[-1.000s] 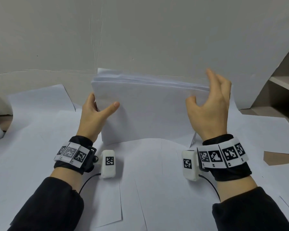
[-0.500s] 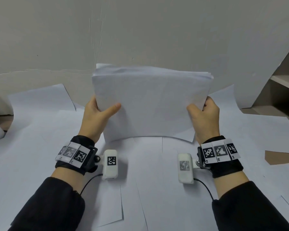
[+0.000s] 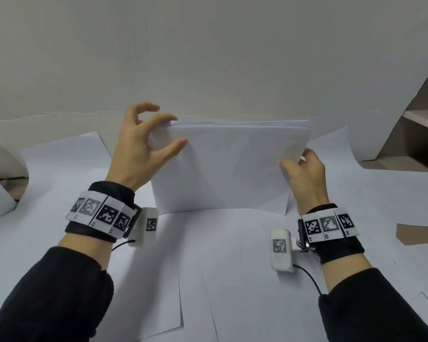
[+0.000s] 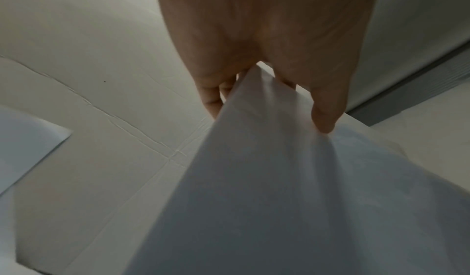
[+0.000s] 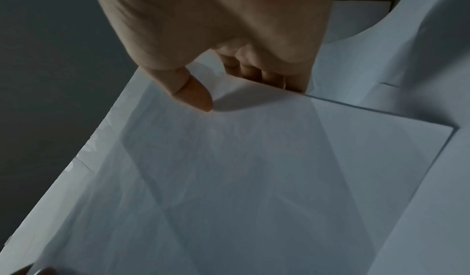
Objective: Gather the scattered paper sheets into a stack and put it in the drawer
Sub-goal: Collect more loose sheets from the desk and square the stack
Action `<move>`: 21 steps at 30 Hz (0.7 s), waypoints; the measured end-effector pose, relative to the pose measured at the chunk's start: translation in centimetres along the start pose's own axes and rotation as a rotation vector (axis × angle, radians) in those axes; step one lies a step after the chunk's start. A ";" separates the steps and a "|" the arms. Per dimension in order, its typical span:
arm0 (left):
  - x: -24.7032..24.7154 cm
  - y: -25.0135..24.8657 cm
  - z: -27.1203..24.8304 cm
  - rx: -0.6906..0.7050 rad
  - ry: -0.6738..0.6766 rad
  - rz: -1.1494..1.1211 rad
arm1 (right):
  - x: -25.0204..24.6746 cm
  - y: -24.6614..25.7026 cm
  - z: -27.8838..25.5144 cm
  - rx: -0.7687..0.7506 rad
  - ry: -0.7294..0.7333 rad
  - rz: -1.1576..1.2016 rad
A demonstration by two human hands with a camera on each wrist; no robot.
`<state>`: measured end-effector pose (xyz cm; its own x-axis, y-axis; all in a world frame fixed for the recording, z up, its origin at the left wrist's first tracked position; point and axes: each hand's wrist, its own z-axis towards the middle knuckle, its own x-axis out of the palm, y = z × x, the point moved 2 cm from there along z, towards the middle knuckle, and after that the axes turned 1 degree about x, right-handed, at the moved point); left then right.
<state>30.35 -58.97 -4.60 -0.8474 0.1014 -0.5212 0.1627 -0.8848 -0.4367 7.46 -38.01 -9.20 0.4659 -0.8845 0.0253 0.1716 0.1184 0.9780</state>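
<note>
Paper stack (image 3: 223, 166) upright on edge; right hand (image 3: 304, 174) grip pinching side, left hand (image 3: 139, 146) loosely pinching top corner.

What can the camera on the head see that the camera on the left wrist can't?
Only the head view shows the right hand gripping the paper stack's right edge, both wristbands, loose sheets below, and a shelf. Only the left wrist view shows, up close, the thumb on one face and fingers behind. Both show the left hand holding the stack's upper left corner.
</note>
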 end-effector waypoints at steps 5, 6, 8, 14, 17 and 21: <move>-0.6 0.9 -1.4 0.018 -0.008 0.022 | 0.0 -0.5 0.2 0.045 0.042 -0.014; -0.7 1.1 -1.5 -0.004 -0.005 0.000 | 0.0 -0.5 0.1 0.052 0.047 -0.013; -0.9 1.4 -1.5 -0.027 -0.004 -0.051 | 0.1 -0.6 0.1 0.059 0.060 -0.013; -0.8 1.4 -0.6 -0.055 -0.075 -0.188 | 0.3 -0.3 0.0 -0.047 0.078 -0.041; -0.8 0.2 0.6 0.046 -0.110 -0.112 | 0.3 0.5 -0.1 -0.083 0.074 -0.026; -1.1 0.0 1.3 0.055 -0.156 -0.092 | 0.4 0.5 0.1 -0.059 0.089 -0.009</move>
<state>30.68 -59.65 -3.08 -0.9261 0.1150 -0.3592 0.0566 -0.8992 -0.4338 7.66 -38.34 -8.71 0.5393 -0.8421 -0.0047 0.2259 0.1393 0.9641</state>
